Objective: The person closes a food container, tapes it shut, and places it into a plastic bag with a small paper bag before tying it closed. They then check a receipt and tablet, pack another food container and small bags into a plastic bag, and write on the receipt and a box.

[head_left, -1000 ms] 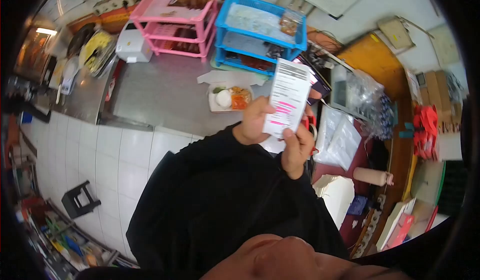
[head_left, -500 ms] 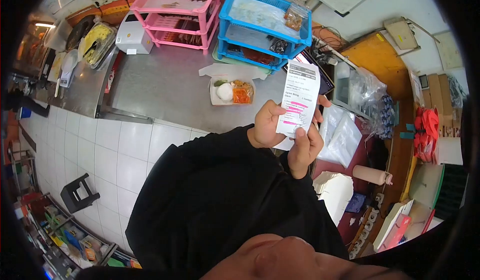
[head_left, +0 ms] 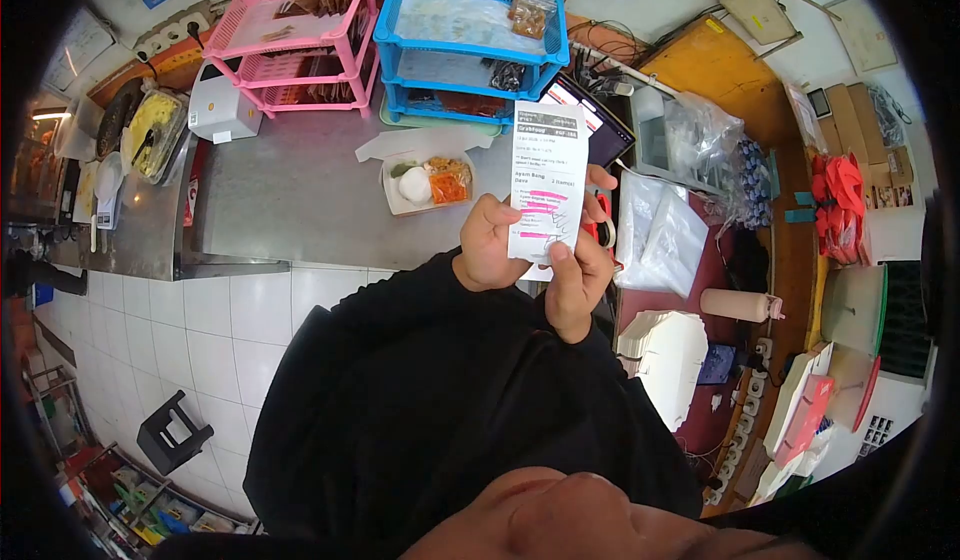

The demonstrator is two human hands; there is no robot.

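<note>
A printed receipt point(head_left: 548, 175) with several pink highlighted lines and pen marks is held up in front of me. My left hand point(head_left: 490, 243) pinches its lower left edge between thumb and fingers. Along the lower right edge, my right hand point(head_left: 582, 285) grips the same slip, thumb in front and fingers behind. Behind the receipt, to the left, an opened paper food box point(head_left: 385, 182) rests on the steel counter point(head_left: 290, 190). Inside it are white rice point(head_left: 414, 186), an orange-red portion and some green garnish.
Pink tiered racks point(head_left: 300, 80) and blue tiered racks point(head_left: 470, 75) stand at the counter's back, near a tablet point(head_left: 600, 125). To the right lie clear plastic bags point(head_left: 660, 235), stacked paper boxes point(head_left: 665, 360) and a pink bottle point(head_left: 740, 305). A black stool point(head_left: 175, 430) is on the floor.
The view has shifted, so the racks and food box now appear further left. Both hands still hold the receipt, which sits slightly left and more upright in view.
</note>
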